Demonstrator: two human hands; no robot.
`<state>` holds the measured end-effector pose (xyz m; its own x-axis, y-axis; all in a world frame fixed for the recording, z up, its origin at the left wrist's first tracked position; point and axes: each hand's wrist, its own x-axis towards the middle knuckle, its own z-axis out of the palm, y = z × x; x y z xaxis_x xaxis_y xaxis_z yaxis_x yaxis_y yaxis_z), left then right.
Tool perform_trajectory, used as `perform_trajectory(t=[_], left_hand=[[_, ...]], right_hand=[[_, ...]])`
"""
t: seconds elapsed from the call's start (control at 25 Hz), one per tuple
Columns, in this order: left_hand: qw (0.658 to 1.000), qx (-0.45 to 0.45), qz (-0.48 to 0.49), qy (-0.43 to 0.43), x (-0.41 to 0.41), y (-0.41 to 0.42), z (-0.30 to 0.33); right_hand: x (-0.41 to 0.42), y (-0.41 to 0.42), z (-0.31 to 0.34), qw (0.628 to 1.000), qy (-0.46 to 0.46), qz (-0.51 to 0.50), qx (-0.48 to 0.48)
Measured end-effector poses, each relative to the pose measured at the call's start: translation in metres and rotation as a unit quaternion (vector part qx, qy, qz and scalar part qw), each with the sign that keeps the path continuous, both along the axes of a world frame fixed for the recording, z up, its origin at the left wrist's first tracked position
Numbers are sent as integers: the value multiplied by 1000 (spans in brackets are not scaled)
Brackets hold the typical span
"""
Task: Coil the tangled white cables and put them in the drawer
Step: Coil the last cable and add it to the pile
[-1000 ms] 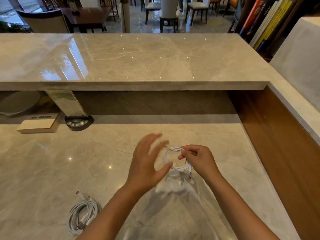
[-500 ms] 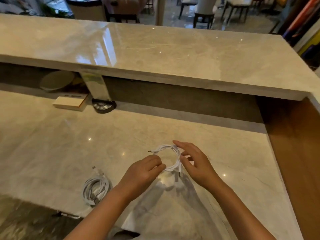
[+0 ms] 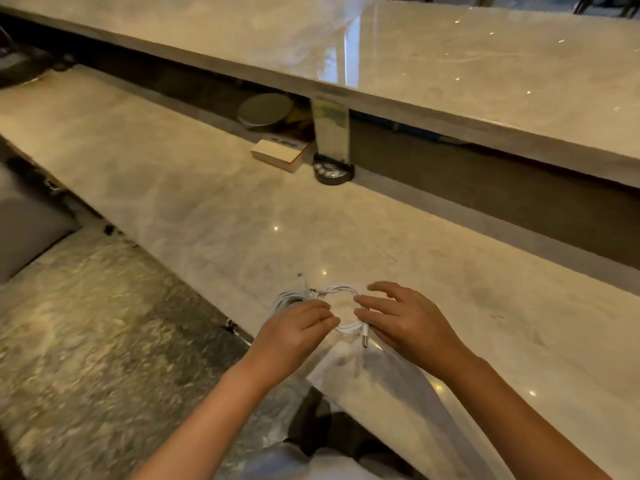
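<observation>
My view has swung left since half a second ago: the marble counter (image 3: 194,188) now runs diagonally, and the speckled floor (image 3: 86,323) fills the lower left where only a strip of it showed before. The raised shelf (image 3: 450,74) above the counter has tilted with it. The small box (image 3: 277,154) and the round black base (image 3: 333,172) under the shelf have stayed put.

Both my hands have carried the coiled cable (image 3: 341,308) leftward, so it now sits just beside the second coil (image 3: 289,299), which lies near the counter's front edge, partly behind my left hand (image 3: 294,336).

My left hand reaches in from below, knuckles up, fingers curled and pinching the coil's left side. My right hand (image 3: 405,323) comes from the right, fingers spread and nearly straight, resting on the coil's right side; whether the thumb grips underneath I cannot tell. A plug (image 3: 365,339) hangs out beside my right palm.
</observation>
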<state>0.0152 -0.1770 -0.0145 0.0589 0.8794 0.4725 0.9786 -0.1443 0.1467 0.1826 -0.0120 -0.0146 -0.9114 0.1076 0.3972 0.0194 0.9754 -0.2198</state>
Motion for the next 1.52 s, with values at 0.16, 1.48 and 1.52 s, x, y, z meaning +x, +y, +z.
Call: perform_trajectory(t=[0.16, 1.48, 1.52], left_hand=[[1000, -21, 3, -12, -39, -35, -15], [988, -122, -99, 2, -20, 3, -2], [988, -130, -84, 18, -4, 8, -3]], right_hand=[[-44, -22, -12, 998, -21, 60, 26], [-5, -123, -4, 892, -126, -433, 9], [7, -125, -1, 873, -141, -466, 7]])
